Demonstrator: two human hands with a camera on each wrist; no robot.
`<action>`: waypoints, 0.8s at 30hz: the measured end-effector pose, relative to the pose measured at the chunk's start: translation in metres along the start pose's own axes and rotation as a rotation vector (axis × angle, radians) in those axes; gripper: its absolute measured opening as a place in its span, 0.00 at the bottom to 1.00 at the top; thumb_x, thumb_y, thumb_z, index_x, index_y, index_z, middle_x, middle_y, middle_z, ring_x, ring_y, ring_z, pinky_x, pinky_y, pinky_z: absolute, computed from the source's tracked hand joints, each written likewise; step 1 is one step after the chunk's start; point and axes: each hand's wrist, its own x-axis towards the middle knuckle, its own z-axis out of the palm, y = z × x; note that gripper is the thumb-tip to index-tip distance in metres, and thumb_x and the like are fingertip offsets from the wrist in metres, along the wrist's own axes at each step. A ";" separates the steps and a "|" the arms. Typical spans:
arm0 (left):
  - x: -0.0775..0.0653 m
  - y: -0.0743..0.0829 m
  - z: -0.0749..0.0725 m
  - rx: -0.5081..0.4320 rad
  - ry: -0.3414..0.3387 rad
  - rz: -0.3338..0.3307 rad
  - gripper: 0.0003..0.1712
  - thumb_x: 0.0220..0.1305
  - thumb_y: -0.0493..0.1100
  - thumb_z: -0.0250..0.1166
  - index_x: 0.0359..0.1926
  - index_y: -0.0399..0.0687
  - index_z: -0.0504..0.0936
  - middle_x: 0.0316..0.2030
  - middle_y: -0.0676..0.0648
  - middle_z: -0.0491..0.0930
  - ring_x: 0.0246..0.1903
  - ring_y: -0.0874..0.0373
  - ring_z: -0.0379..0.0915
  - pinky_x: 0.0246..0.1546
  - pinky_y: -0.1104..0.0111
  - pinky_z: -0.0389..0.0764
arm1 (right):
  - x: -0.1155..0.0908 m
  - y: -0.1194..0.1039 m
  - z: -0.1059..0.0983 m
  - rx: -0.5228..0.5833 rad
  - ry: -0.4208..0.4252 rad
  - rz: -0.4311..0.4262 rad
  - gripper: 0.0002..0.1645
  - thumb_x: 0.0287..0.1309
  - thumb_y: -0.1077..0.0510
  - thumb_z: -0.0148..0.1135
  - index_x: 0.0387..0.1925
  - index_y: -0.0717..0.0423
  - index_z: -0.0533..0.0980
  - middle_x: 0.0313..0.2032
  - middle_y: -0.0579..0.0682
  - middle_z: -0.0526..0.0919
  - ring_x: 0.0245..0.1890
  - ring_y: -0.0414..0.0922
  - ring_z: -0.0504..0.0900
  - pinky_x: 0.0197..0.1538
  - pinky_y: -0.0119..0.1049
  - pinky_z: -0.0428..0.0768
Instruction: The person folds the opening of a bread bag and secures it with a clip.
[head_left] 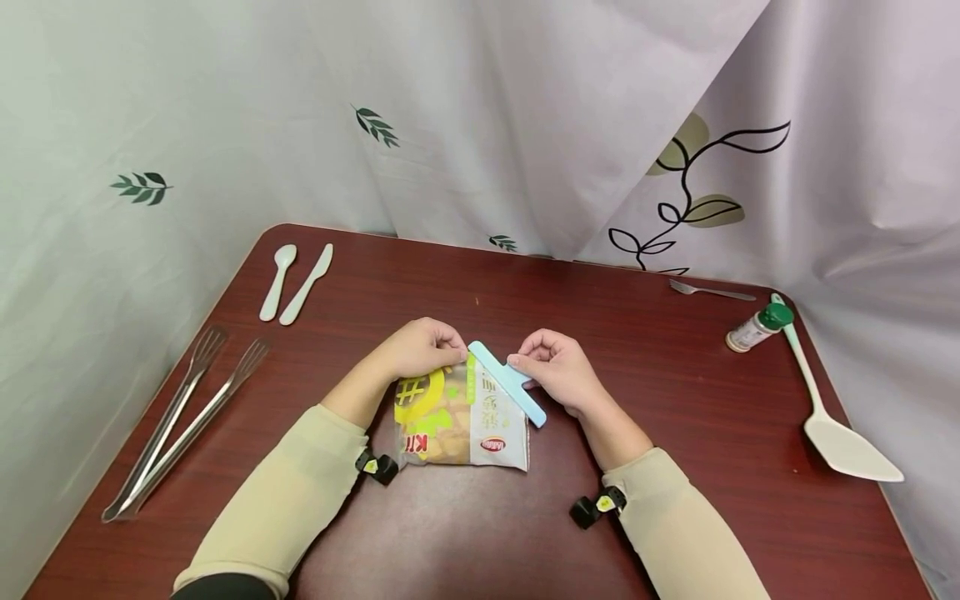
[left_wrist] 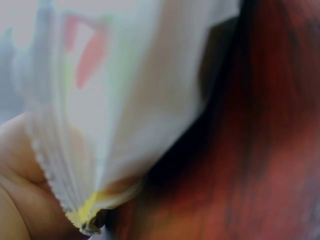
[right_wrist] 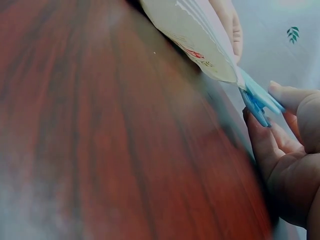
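A printed plastic snack bag [head_left: 442, 421], yellow and white with a clear part showing pale pieces, is over the middle of the table. My left hand [head_left: 423, 348] grips its top edge near the corner; the left wrist view shows the crimped bag edge blurred against that hand. A light blue bag clip [head_left: 508, 385] lies slanted across the bag's upper right corner. With thumb and fingers, my right hand [head_left: 558, 367] pinches the clip's handle. In the right wrist view, the clip [right_wrist: 257, 100] has its far end at the bag's edge, its two handle halves between thumb and fingers.
A white spoon [head_left: 279, 279] and knife [head_left: 307, 285] lie at the back left, with metal tongs [head_left: 183, 425] nearer. On the right are a small fork [head_left: 708, 290], a green-capped bottle [head_left: 757, 327] and a white spatula [head_left: 843, 442]. Curtains [head_left: 480, 125] hang behind the table [head_left: 660, 350].
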 end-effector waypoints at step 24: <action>0.001 -0.002 0.001 -0.026 0.004 -0.024 0.06 0.70 0.44 0.72 0.35 0.49 0.91 0.21 0.53 0.82 0.19 0.59 0.76 0.24 0.69 0.76 | 0.006 -0.001 0.005 0.019 0.011 0.051 0.10 0.64 0.66 0.75 0.38 0.64 0.78 0.26 0.51 0.86 0.23 0.38 0.81 0.30 0.35 0.86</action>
